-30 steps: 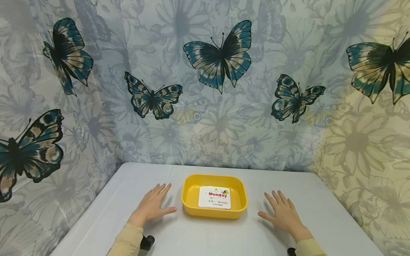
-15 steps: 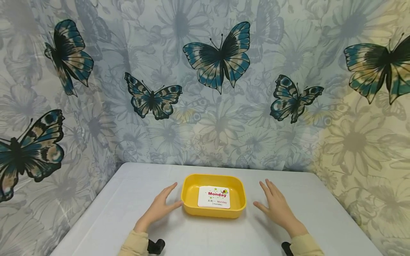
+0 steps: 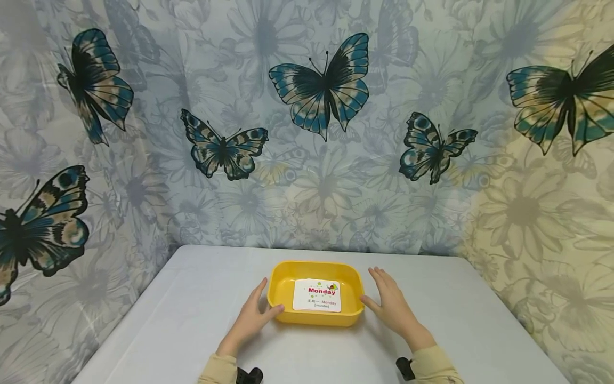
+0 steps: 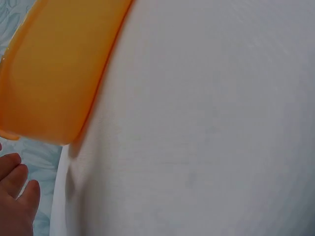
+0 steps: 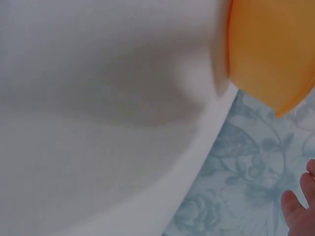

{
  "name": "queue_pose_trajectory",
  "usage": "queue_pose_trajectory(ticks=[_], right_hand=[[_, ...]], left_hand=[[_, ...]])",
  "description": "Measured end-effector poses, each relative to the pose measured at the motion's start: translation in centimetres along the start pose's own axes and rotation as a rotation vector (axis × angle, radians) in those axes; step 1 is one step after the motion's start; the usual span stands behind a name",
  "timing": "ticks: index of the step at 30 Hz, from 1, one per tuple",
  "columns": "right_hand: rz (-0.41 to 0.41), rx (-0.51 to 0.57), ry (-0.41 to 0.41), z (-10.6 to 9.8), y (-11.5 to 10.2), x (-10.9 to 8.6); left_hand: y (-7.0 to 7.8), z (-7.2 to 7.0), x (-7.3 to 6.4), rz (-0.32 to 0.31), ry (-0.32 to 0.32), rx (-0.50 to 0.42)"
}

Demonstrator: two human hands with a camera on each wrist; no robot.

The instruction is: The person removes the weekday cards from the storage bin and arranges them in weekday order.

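A yellow plastic basin (image 3: 316, 318), shallow with rounded corners, sits on the white table in the head view. Inside it lies a white card (image 3: 316, 303) printed "Monday" in red, with Chinese characters below. My left hand (image 3: 249, 320) is at the basin's left end, fingers extended, thumb tip overlapping the near left corner of the rim. At the right end is my right hand (image 3: 394, 309), its fingers straight and its thumb tip right at the rim. Both wrist views show the basin's yellow side wall (image 4: 59, 73) and a few fingertips (image 5: 292, 205) standing apart from it.
A white-covered table (image 3: 201, 298) carries the basin near its middle. Behind and along both sides hangs a grey-blue cloth backdrop (image 3: 326, 213) printed with flowers and large butterflies. Black wrist straps (image 3: 249, 376) show below the beige sleeves (image 3: 434, 365).
Both hands have moved inward from the sides to the basin's two ends. The basin and card stay in place on the table; the head view shifts slightly.
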State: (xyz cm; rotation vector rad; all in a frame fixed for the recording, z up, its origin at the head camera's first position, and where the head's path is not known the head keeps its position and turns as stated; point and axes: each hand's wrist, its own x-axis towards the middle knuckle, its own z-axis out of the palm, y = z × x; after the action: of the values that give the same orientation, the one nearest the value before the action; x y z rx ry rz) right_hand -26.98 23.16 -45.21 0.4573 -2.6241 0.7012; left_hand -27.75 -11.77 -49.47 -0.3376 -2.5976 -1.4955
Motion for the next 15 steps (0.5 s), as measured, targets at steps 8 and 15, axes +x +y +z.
queue_pose_trajectory(ticks=[8, 15], right_hand=[[0.023, 0.108, -0.026, 1.2, -1.7, 1.3], [0.081, 0.235, -0.061, 2.0, -3.2, 2.1]], left_hand=[[-0.6, 1.4, 0.1, -0.057, -0.021, -0.151], [-0.5, 1.9, -0.2, -0.065, -0.019, -0.333]])
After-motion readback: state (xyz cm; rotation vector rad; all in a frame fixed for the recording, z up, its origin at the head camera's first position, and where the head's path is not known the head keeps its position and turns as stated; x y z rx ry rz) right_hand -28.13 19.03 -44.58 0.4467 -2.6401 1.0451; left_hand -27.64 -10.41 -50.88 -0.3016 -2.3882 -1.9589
